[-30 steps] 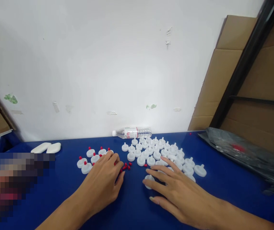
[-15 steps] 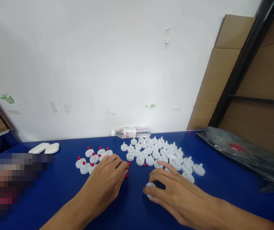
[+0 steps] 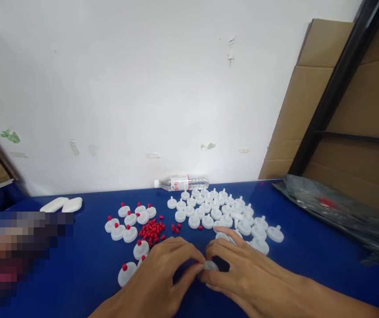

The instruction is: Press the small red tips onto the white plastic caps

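1. Half a second on, the left hand (image 3: 166,274) has moved off the red caps (image 3: 152,230) and across to the right hand (image 3: 239,269), uncovering the pile and more finished lids; the right hand has hardly shifted.
2. Right-hand fingers (image 3: 221,250) are curled closed around one white lid (image 3: 211,266), thumb on the near side, and hold it low over the bench (image 3: 86,269). Its spout is hidden.
3. Left thumb and forefinger are pinched together, tips touching or just beside that lid's left edge; whether a red cap sits between them I cannot tell.
4. Held between the two hands, the lid lies nearer the right palm and is mostly covered by fingers.
5. Red-topped lids (image 3: 130,234) stand left of the loose red caps, some partly behind the left hand.
6. Plain lids (image 3: 207,221) crowd beyond the right hand, spouts mostly upward.
7. A clear bottle (image 3: 189,183) lies on its side by the wall (image 3: 176,88).
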Tool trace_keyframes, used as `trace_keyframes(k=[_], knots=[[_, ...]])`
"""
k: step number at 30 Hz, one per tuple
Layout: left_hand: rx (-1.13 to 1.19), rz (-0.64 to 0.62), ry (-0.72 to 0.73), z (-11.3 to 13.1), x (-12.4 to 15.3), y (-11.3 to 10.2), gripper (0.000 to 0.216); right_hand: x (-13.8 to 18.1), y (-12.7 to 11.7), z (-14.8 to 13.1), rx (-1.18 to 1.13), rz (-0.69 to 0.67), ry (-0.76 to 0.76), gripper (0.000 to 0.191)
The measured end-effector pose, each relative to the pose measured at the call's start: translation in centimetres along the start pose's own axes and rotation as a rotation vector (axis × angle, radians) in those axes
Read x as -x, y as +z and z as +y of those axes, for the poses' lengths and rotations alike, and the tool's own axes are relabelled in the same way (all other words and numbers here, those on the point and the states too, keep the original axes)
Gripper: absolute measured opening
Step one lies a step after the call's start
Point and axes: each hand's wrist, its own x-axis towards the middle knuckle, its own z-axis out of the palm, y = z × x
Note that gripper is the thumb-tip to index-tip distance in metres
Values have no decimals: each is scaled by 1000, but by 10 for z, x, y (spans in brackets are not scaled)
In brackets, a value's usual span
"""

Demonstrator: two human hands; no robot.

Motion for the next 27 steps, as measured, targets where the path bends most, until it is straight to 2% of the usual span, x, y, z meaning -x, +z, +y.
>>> trace_keyframes(k=[6,11,16,19,22,27], knots=[[-28,-99,-89,1,-1,-2,20,1,1,1,6,5,-6,30],[-35,-116,-125,-6,-1,-1,20,1,6,5,34,43,-13,37],[-32,-33,-114,-12,2,-1,17,-2,1,2,-96,252,44,20],[-59,36,-66,-14,2,1,17,-1,-3,-2,-202,327,77,18],[-130,92,19,-12,0,3,20,2,-2,-4,-189,353,80,17],[-232,63,121,-5,-3,4,27,4,1,-2,-167,432,15,16]])
